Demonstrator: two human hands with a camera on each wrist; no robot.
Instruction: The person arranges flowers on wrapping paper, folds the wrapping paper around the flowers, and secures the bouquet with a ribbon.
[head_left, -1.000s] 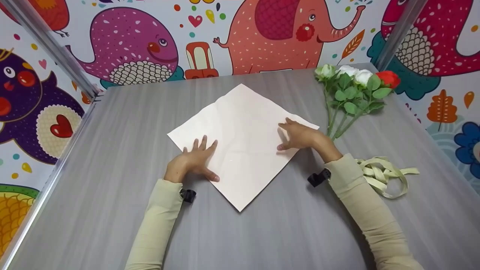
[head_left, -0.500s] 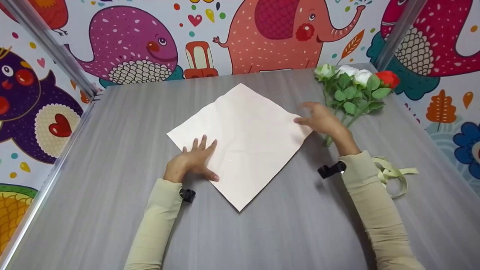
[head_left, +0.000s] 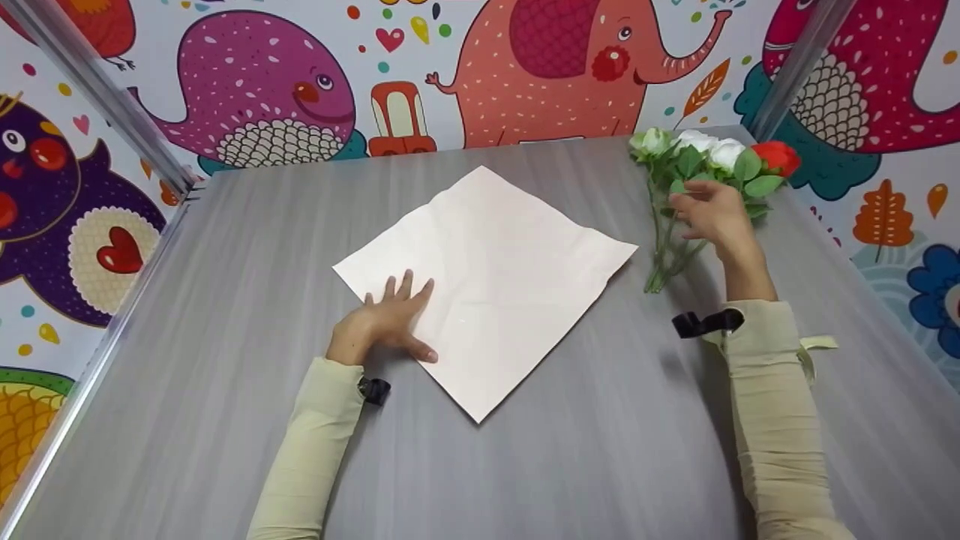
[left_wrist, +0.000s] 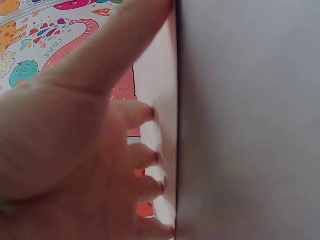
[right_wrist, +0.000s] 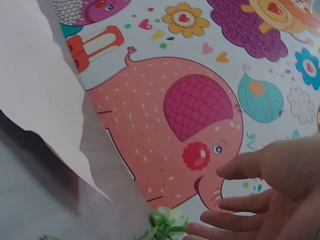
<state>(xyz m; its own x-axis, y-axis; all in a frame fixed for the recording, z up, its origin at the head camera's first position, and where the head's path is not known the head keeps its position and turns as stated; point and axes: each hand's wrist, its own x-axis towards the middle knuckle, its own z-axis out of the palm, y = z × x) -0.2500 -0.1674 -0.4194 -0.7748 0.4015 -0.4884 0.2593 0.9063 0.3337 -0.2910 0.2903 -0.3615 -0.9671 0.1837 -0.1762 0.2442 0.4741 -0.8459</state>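
Centrally in the head view, the paper (head_left: pixel 499 277) lies with the left hand (head_left: pixel 384 321) resting, fingers spread, on its lower-left edge. At upper right, the right hand (head_left: pixel 716 215), fingers loosely relaxed, partly covers the flowers (head_left: pixel 688 163); contact is unclear. Its sleeve (head_left: pixel 776 420) hides most of the ribbon (head_left: pixel 819 343).

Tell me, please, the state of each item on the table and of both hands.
Pale pink square paper sheet: unfolded, right corner slightly raised.
Bunch of white, red and pale green flowers: lying unwrapped.
Pale yellow-green ribbon: mostly hidden by the beige right sleeve.
Left hand: on the paper, fingers spread.
Right hand: over the flower stems, fingers slightly bent; contact unclear.
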